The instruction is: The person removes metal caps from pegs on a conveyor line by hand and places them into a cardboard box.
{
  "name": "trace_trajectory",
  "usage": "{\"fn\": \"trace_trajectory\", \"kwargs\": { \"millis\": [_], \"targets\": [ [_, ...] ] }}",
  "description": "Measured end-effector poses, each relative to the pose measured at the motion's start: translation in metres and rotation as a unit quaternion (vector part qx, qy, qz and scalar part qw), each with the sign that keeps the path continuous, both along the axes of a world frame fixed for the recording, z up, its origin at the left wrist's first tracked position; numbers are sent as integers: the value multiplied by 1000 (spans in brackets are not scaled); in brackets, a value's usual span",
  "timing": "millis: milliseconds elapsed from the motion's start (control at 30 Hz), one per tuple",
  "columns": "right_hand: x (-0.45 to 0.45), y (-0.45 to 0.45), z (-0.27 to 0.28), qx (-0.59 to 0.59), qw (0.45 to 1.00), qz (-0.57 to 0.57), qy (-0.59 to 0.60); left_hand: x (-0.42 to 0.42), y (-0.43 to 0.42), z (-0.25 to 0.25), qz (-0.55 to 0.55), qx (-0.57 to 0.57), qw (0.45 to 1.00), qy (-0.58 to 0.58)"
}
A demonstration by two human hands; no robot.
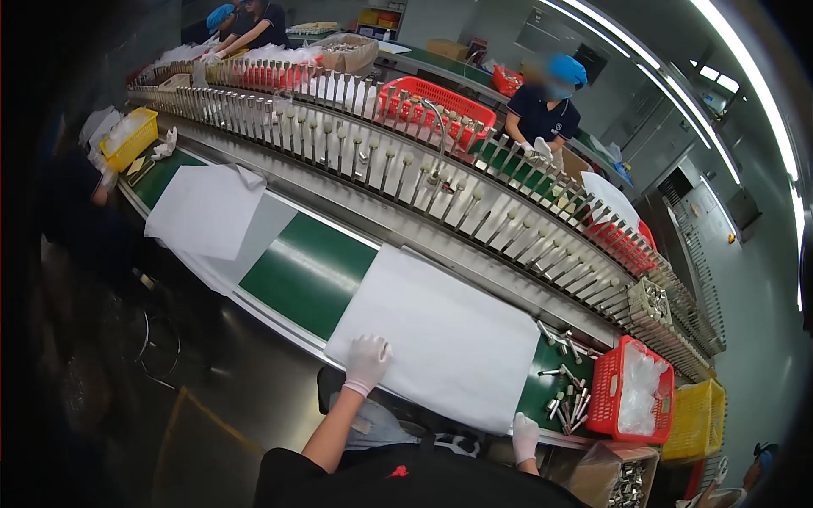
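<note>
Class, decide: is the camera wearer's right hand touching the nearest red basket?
Apart. The head view shows a plain gap between the gloved right hand and the red basket, with green work surface and loose metal tubes there.

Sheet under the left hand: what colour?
White sheet, no visible pattern; shows in the head view.

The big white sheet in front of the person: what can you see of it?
The white sheet looks like thin paper or cloth, plain and roughly rectangular. It lies spread nearly flat over the green worktop. The left hand rests on its near edge; the right hand is at a near corner, grip unclear.
</note>
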State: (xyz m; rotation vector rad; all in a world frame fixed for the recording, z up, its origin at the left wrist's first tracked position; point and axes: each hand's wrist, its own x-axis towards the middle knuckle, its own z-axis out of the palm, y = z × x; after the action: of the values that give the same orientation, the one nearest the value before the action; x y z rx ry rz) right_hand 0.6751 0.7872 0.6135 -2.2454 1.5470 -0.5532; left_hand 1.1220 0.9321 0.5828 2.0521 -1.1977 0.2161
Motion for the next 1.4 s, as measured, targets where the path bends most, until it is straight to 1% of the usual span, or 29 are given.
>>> {"fn": "trace_trajectory", "kwargs": {
  "millis": [67, 100, 133, 200, 233, 300, 333, 400, 467, 533, 567, 600, 667, 700, 733, 767, 800, 833, 867, 933, 1000, 1067, 1133, 1200, 1267, 1300, 1333, 1367, 1400],
  "targets": [
    [-24, -4, -21, 10, 998, 8, 53, 3, 1, 1, 2, -6, 1000, 3],
    [-44, -11, -47, 27, 996, 5, 83, 4, 0, 2, 1, -14, 1000, 3],
    [-57, -8, -58, 28, 996, 4, 83, 4, 0, 2, 1, -13, 1000, 2],
    [-62, 2, -57, -38, 988, 44, 144, 6, -1, 6, -7, -5, 1000, 4],
    [-65, 7, -58, -36, 988, 39, 144, 5, -2, 8, -12, -4, 1000, 3],
    [-66, 21, -52, -2, 981, 43, 187, 1, -2, 9, 5, 19, 1000, 6],
    [-64, 25, -48, 2, 981, 40, 187, -1, -3, 8, 2, 22, 1000, 7],
    [-59, 30, -43, 85, 984, -2, 158, -2, -3, 6, 13, 17, 1000, -10],
    [-56, 27, -50, 105, 985, -14, 137, -1, -2, 4, 10, 21, 1000, -8],
    [-57, 17, -56, 34, 986, 45, 158, -2, -6, 6, 5, 22, 1000, -12],
    [-50, 14, -48, 86, 987, 10, 132, -3, -5, 6, 7, 25, 1000, -14],
    [-54, 8, -59, 82, 988, 4, 127, -6, -5, 4, 8, 28, 999, -15],
    [-65, -1, -76, 16, 983, 61, 173, -7, -6, 3, 4, 34, 999, -19],
    [-73, -7, -93, 89, 988, 11, 128, 0, -6, 3, -2, 40, 999, -12],
    [-97, -14, -136, -27, 991, 55, 116, -3, -9, 0, -6, 44, 999, -20],
    [-115, -24, -158, 44, 999, -1, 9, -6, -11, -5, -4, 33, 999, -22],
    [-109, -18, -150, 179, 976, -54, -113, -7, -10, -9, -1, 25, 999, -26],
    [-102, -12, -140, 287, 920, -132, -230, -8, -11, -7, -3, 26, 999, -30],
    [-88, -11, -90, 442, 802, -201, -348, -10, -13, -7, -7, 38, 998, -40],
    [-62, 0, -64, 446, 762, -194, -428, -7, -13, -10, -1, 66, 997, -45],
    [-71, -9, -66, 468, 758, -179, -418, -11, -20, -14, -5, 70, 995, -66],
    [-73, -6, -73, 416, 796, -188, -398, -18, -21, -16, -17, 76, 994, -78],
    [-77, -4, -85, 381, 816, -179, -396, -21, -23, -16, -7, 72, 995, -69],
    [-75, -5, -80, 395, 810, -197, -386, -17, -27, -20, -20, 88, 993, -72],
    [-73, -6, -67, 426, 792, -217, -380, -25, -25, -23, 2, 75, 996, -45],
    [-71, -8, -49, 477, 762, -207, -386, -27, -25, -22, -5, 76, 995, -61],
    [-72, -14, -31, 513, 772, -182, -328, -24, -31, -20, -13, 76, 994, -76],
    [-60, -26, 12, 517, 822, -150, -185, -18, -39, -10, -26, 80, 991, 101],
    [-57, -41, 19, 369, 924, -63, -76, -7, -53, 5, -31, 87, 956, 279]
  ]
}}
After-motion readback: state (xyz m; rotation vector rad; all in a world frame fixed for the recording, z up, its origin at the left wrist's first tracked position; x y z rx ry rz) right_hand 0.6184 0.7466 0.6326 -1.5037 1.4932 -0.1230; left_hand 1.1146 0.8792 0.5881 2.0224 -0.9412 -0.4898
